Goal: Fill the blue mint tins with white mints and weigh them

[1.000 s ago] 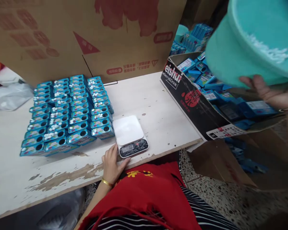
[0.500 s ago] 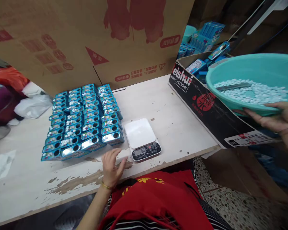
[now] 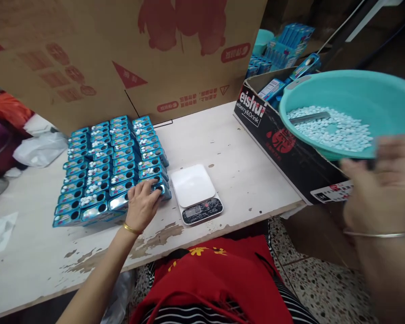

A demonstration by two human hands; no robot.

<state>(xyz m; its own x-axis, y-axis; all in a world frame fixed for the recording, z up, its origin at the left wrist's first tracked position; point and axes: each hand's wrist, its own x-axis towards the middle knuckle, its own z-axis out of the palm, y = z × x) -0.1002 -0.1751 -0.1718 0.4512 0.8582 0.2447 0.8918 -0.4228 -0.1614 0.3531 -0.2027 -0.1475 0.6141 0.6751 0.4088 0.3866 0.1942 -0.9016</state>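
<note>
Rows of small blue tins point(image 3: 94, 172) stand packed on the table at left, each with a dark round hole on top; many have white mints lying on them. My left hand point(image 3: 143, 203) reaches to the nearest right corner of the block, fingers bent over the end tin point(image 3: 164, 191). My right hand point(image 3: 381, 189), smeared by motion, is in front of the near rim of a turquoise basin point(image 3: 351, 85); its fingers cannot be made out. White mints point(image 3: 344, 126) and a flat metal strip point(image 3: 309, 118) lie in the basin. Just right of the tins sits a white kitchen scale point(image 3: 193, 185).
The basin rests on an open black carton point(image 3: 273, 139) that holds more blue tins point(image 3: 272, 89). A big brown cardboard box point(image 3: 104, 27) walls off the back. At left are a clear plastic bag point(image 3: 40, 149) and a white tissue point(image 3: 0, 233) on the table point(image 3: 249, 180).
My left hand has moved up and forward from the table edge onto the end tin. My right hand has come off its hold on the basin rim and moved nearer to me; the basin has tipped slightly.
</note>
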